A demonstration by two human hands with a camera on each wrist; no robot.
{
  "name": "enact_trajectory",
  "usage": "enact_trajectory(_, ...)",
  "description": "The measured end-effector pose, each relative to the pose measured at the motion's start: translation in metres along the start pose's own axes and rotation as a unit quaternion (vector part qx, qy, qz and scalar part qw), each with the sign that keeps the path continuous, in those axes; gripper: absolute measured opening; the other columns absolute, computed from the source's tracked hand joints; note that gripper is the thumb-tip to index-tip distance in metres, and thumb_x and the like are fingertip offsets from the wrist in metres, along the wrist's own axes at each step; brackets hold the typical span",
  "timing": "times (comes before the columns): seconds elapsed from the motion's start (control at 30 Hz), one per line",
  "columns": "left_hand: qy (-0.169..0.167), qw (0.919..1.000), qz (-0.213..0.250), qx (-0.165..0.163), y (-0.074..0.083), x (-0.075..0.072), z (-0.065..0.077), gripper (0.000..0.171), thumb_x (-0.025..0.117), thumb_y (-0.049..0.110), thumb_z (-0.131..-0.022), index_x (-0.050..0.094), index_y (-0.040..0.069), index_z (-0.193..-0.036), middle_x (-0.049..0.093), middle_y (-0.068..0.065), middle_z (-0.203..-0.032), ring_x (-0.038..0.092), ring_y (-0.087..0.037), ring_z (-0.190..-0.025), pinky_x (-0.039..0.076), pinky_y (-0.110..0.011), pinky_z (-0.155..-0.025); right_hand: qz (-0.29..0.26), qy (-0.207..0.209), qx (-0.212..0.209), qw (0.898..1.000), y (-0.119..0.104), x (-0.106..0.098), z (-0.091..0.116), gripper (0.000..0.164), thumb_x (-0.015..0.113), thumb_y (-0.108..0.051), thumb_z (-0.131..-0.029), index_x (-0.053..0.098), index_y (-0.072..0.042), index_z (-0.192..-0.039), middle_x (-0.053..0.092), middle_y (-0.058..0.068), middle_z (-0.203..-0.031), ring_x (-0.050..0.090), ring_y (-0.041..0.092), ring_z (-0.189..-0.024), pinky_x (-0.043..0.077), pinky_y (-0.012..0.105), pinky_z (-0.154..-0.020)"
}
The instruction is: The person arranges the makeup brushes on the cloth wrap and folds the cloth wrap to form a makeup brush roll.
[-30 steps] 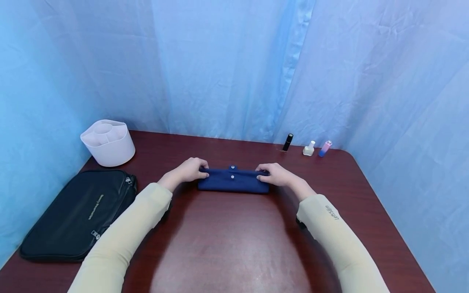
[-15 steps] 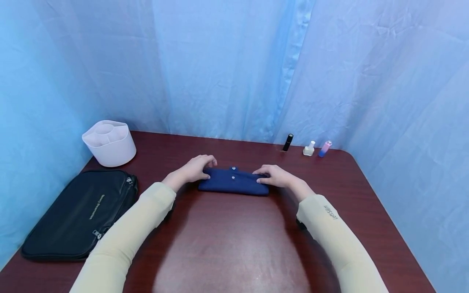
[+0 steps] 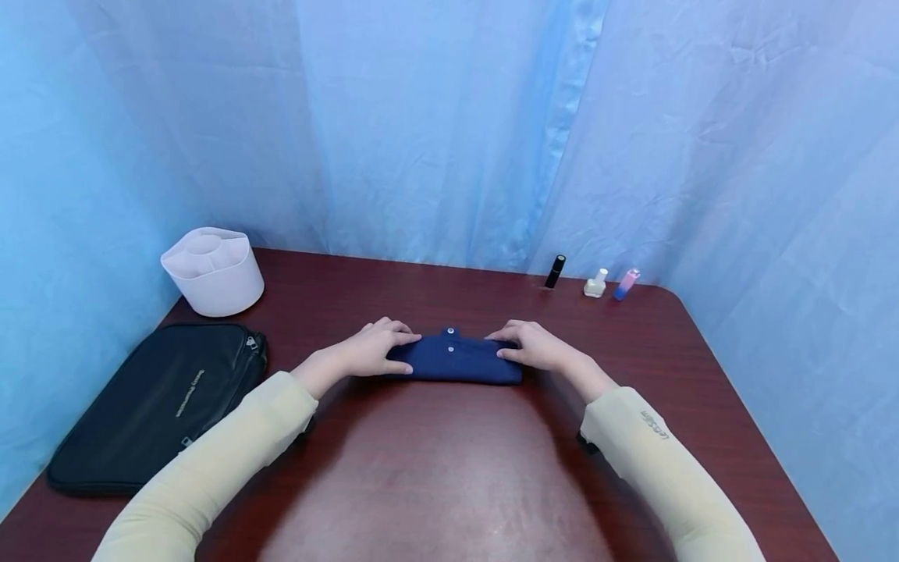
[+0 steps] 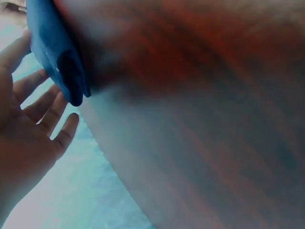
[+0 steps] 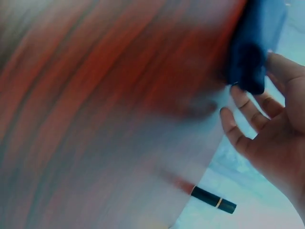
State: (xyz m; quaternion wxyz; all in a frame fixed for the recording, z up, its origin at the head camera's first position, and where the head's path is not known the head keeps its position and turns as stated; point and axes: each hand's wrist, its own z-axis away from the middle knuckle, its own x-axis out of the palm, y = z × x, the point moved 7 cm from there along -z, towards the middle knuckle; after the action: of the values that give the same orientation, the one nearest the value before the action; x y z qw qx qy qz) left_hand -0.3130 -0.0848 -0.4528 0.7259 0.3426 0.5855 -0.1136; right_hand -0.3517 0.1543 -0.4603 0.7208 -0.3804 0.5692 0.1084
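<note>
A dark blue pouch with a snap tab at its back edge lies flat on the table in the head view. My left hand rests over its left end, fingers spread and fairly straight, thumb toward the front. At the other end my right hand holds the pouch, thumb on top and fingers behind the back edge. In the left wrist view the left hand has loosely spread fingers beside the pouch. The right wrist view shows the pouch's end between the thumb and fingers of the right hand.
On the left lies a black zippered case, with a white divided organizer behind it. A black tube, a small white-capped bottle and a pink-blue tube stand at the back right. Blue curtains border the table.
My left hand has loosened from the pouch's left end and shifted right over it, fingers spreading. The right hand stays at the right end. The pouch sits slightly lower in the head view.
</note>
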Motion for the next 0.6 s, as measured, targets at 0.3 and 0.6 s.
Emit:
enact_trajectory(0.3, -0.011, 0.9999, 0.003, -0.007, 0.002, 0.008, 0.001, 0.059, 0.068, 0.033, -0.087, 0.049, 0.011, -0.138, 0.048, -0.012, -0.135, 0.039, -0.031, -0.123, 0.034, -0.051, -0.1, -0.037, -0.034, 0.068, 0.996, -0.016, 0.012, -0.027, 0.062, 0.063, -0.051, -0.086, 0.052, -0.017, -0.136, 0.052, 0.007, -0.136, 0.046, 0.024, -0.127, 0.038, 0.044, -0.103)
enact_trajectory(0.6, -0.028, 0.9992, 0.017, -0.024, -0.001, 0.012, -0.001, 0.058, 0.067, 0.034, -0.088, 0.049, 0.014, -0.139, 0.046, -0.01, -0.136, 0.037, -0.03, -0.124, 0.033, -0.051, -0.101, -0.045, -0.091, 0.118, 0.988, -0.025, 0.027, -0.053, 0.083, 0.067, -0.06, -0.077, 0.043, -0.014, -0.142, 0.051, 0.007, -0.121, 0.051, 0.02, -0.107, 0.043, 0.041, -0.095)
